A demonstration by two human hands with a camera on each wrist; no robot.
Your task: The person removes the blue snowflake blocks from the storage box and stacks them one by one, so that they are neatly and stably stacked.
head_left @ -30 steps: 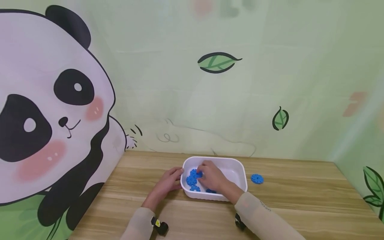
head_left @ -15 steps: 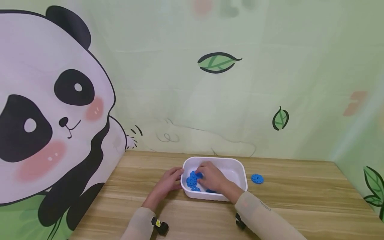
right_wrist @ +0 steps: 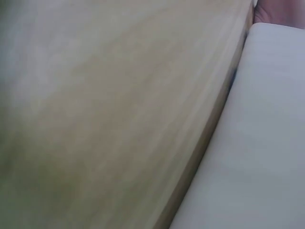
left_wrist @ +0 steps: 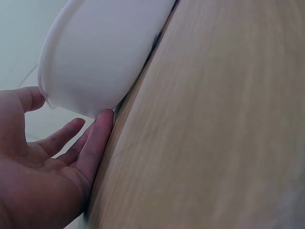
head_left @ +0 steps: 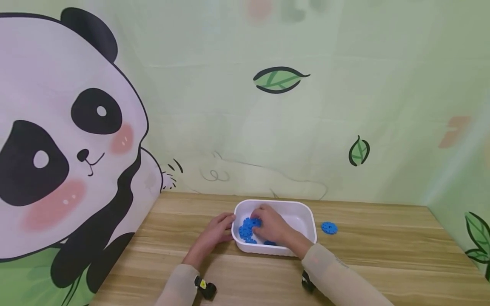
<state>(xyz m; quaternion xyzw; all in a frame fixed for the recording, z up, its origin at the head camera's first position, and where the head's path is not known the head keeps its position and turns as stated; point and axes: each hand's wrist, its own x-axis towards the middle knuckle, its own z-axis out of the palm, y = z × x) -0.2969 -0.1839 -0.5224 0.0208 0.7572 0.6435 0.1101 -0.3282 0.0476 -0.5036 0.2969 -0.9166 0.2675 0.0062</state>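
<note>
A white plastic box [head_left: 296, 203] with rounded corners stands on the wooden table. My right hand [head_left: 273, 227] reaches inside it and pinches a blue notched plastic disc [head_left: 255, 222] between thumb and fingers. Several more blue discs [head_left: 245, 232] lie at the box's left end, and another blue piece shows by the front wall, partly under my wrist. At the left end my left hand [head_left: 215, 229] touches the box. In the left wrist view, relaxed fingers [left_wrist: 97, 138] meet the base and the thumb is at the rim. The right wrist view shows only the box's outer wall [right_wrist: 257, 133], hiding the pinch.
One blue disc [head_left: 329, 228] lies on the table [head_left: 383, 238] just right of the box. Close behind the table stands a green wall [head_left: 229, 106] printed with a panda and leaves. A dark wrist camera [head_left: 206, 290] sits at my left sleeve.
The disc in my right fingers has turned and shows more of its face, after the fingers shifted slightly among the pieces. My left hand and the box have kept their places.
</note>
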